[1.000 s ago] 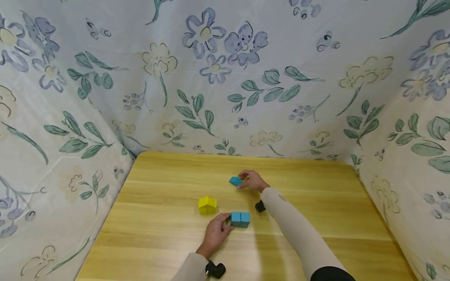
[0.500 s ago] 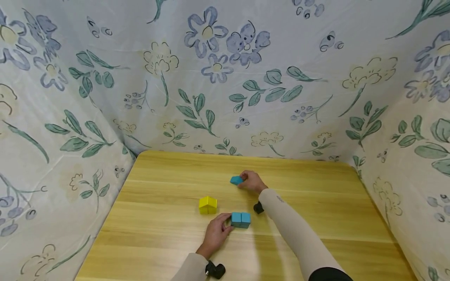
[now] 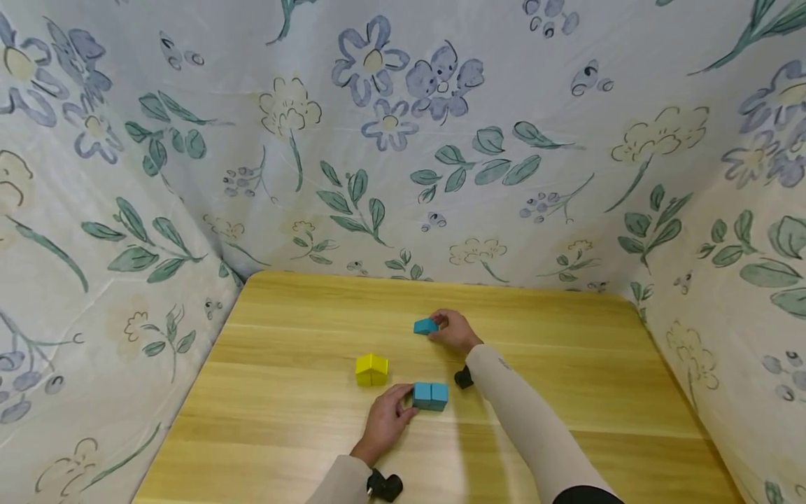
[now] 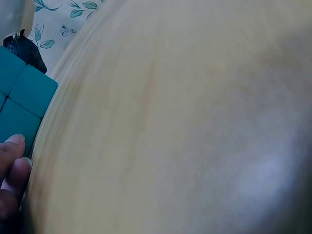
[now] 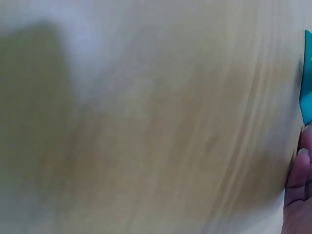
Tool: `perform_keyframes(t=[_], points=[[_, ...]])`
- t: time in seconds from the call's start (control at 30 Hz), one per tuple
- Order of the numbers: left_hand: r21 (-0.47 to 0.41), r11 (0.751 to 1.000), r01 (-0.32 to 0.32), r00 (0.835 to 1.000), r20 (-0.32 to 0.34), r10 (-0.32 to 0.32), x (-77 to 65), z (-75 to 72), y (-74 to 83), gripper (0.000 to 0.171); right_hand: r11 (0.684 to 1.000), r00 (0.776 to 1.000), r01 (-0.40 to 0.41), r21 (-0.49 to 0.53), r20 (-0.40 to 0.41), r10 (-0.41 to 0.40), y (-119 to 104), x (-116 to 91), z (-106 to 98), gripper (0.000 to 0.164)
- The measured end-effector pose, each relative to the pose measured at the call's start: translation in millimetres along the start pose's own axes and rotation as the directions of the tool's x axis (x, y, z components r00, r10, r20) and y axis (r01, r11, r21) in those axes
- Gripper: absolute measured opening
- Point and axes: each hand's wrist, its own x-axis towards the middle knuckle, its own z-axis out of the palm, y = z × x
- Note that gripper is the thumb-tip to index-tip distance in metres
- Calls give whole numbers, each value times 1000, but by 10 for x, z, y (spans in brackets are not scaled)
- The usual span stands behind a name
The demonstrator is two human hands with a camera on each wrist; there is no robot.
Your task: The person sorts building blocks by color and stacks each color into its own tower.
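Note:
In the head view, blue cubes (image 3: 431, 396) stand pressed together near the table's middle. My left hand (image 3: 384, 423) grips them from the left, thumb and forefinger at the near and far sides. The left wrist view shows fingertips on the lower corner of the blue cubes (image 4: 31, 90), whose face is split by seams. Farther back, my right hand (image 3: 455, 330) pinches a small blue slant-sided block (image 3: 425, 326) by its right end, close over the table. In the right wrist view only part of this blue block (image 5: 307, 83) shows, above the fingertips.
A yellow house-shaped stack of blocks (image 3: 371, 369) with a peaked top stands left of the blue cubes. The wooden table (image 3: 283, 420) is enclosed at the back and sides by floral cloth (image 3: 378, 210). A black wrist camera (image 3: 464, 378) hangs under the right sleeve.
My right hand has turned the small blue block, so its outline now looks flatter, and shifted it slightly toward me. The left hand, blue cubes and yellow stack have stayed in place.

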Motion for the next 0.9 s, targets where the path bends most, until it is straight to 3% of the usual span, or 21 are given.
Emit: perform_keyframes(t=[0.07,0.27,0.53,0.73,0.9], points=[[2,1000,-6,1000,1,6,5,2,5,38,999,1000,-6,36,-16,6,11,-32,-15,30],[-4,998,68,997,46,-68,10,-17,49,39,995,999,-23,99,-24,25,120,-73,-24,30],[-5,998,55,998,33,-55,0,-2,40,38,981,995,-59,185,-63,71,234,-128,-18,29],[-29,998,58,998,37,-57,-8,-4,41,38,977,994,-18,213,-99,40,270,-231,-22,32],[-43,997,62,997,42,-60,-2,-17,45,38,962,992,18,271,-127,17,249,-452,-44,36]])
